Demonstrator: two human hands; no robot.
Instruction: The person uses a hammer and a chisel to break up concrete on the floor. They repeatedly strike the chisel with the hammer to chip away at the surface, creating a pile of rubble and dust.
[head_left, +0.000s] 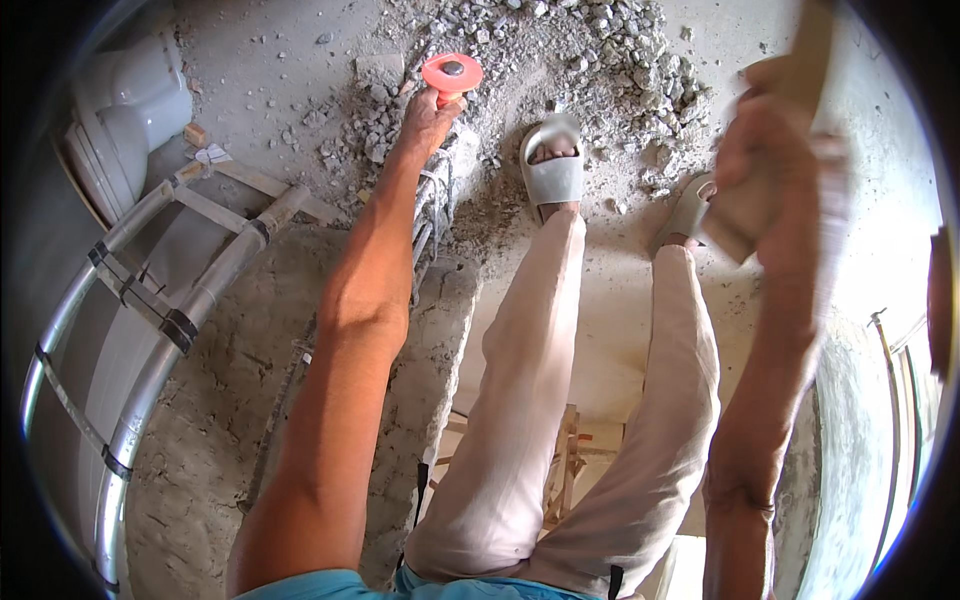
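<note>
My left hand (431, 120) grips a chisel with an orange-red disc-shaped hand guard (465, 73); the dark struck end (452, 68) faces up at me. The chisel's lower end is hidden beneath the guard and hand. Close by is a broken concrete edge (465, 146) with bare steel reinforcing bars (427, 217). Off to the right, my right hand (769, 142) is raised and blurred, closed around a wooden tool handle (814, 52). The head of that tool is out of view.
Broken concrete rubble (645, 82) litters the floor around my sandalled feet (553, 172). A rough concrete stub (427, 352) runs between my left arm and legs. An aluminium ladder (135, 420) leans at left, near a glossy white fixture (127, 112), possibly a toilet.
</note>
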